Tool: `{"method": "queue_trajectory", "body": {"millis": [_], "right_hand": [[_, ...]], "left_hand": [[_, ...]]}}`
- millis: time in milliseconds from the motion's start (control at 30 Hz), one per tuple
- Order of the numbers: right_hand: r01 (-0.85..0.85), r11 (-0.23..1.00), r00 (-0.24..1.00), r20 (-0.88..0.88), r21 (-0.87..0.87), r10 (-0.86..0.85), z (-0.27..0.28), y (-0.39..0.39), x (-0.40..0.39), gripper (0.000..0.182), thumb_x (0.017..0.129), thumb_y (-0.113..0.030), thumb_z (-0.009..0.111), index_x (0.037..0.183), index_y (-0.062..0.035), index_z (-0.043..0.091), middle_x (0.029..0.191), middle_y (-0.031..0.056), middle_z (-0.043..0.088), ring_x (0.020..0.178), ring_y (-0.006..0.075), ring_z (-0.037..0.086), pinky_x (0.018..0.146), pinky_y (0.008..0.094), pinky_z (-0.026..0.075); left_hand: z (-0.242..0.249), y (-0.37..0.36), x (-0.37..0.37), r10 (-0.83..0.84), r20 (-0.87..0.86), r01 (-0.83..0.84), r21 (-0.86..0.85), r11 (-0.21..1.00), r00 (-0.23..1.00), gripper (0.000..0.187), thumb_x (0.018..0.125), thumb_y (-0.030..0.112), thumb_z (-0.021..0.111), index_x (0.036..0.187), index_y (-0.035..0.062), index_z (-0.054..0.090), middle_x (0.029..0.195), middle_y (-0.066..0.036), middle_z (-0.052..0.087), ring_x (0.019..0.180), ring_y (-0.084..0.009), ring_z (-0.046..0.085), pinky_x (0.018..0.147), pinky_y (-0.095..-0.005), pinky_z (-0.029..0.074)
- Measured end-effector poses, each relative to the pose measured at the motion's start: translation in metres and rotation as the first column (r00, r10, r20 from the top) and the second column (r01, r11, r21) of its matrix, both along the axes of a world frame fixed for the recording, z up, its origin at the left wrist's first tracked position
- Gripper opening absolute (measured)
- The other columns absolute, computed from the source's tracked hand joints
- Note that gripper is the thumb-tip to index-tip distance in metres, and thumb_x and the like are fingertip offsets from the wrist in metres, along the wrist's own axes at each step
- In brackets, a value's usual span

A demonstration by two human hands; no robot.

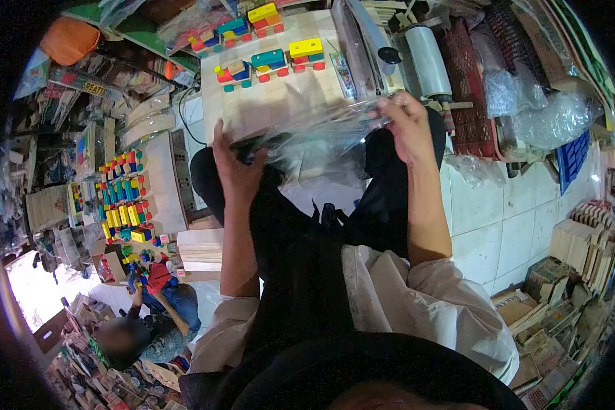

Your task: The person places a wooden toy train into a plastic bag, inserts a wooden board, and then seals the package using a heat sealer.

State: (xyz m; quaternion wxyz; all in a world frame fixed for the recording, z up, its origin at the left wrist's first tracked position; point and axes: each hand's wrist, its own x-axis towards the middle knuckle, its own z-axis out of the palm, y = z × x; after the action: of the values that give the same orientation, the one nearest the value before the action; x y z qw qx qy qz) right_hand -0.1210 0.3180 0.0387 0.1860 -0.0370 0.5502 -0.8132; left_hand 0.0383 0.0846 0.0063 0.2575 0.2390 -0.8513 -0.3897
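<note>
A crumpled sheet of clear plastic (321,140) stretches between my hands above my lap. My right hand (408,126) pinches its right end near the knee. On the left, my left hand (238,164) has thumb and fingers apart beside the other end of the plastic; whether it touches the film is unclear. Beyond them, a wooden board (280,102) carries a toy train (270,60) with red, teal and yellow cars, and a second toy train (232,29) stands behind it.
A sealer-like device with a black knob (389,56) and a plastic roll (428,61) stand at the upper right. A red crate (468,89) is further right. Rows of toy trains (124,195) lie at left, near another person (154,335) handling something red.
</note>
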Motion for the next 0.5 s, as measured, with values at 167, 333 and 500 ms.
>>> {"method": "queue_trajectory", "body": {"millis": [167, 333, 500], "right_hand": [[-0.418, 0.886, 0.847, -0.266, 0.199, 0.460, 0.013, -0.030, 0.009, 0.031, 0.081, -0.002, 0.061, 0.061, -0.0079, 0.039, 0.063, -0.0033, 0.045, 0.058, 0.0051, 0.040, 0.055, 0.0224, 0.037], [-0.283, 0.824, 0.769, -0.398, 0.491, 0.501, 0.019, -0.002, -0.020, 0.029, 0.074, 0.002, 0.061, 0.063, -0.0067, 0.036, 0.063, -0.0049, 0.038, 0.061, 0.0049, 0.035, 0.054, 0.0206, 0.032], [0.172, 0.649, 0.654, -0.579, 0.741, 0.487, -0.009, 0.002, -0.028, 0.021, 0.071, -0.004, 0.067, 0.073, -0.0007, 0.046, 0.065, 0.0051, 0.044, 0.057, 0.0108, 0.043, 0.052, 0.0266, 0.037]], "left_hand": [[0.052, 0.035, -0.041, -0.108, -0.001, 0.094, -0.484, 0.870, 0.994, 0.062, 0.060, 0.009, 0.079, 0.114, 0.0030, 0.050, 0.132, -0.017, 0.034, 0.116, -0.0348, 0.042, 0.092, -0.0447, 0.040], [0.059, -0.026, -0.037, -0.134, 0.000, 0.134, 0.057, 0.989, 0.991, 0.012, 0.075, 0.004, 0.069, 0.083, 0.0017, 0.060, 0.070, -0.005, 0.060, 0.068, -0.0119, 0.057, 0.066, -0.0250, 0.047], [0.090, -0.060, 0.001, -0.294, 0.028, 0.258, 0.404, 0.878, 0.956, 0.035, 0.076, -0.012, 0.058, 0.106, 0.0046, 0.052, 0.090, 0.001, 0.061, 0.064, 0.0002, 0.047, 0.055, -0.0139, 0.036]]}}
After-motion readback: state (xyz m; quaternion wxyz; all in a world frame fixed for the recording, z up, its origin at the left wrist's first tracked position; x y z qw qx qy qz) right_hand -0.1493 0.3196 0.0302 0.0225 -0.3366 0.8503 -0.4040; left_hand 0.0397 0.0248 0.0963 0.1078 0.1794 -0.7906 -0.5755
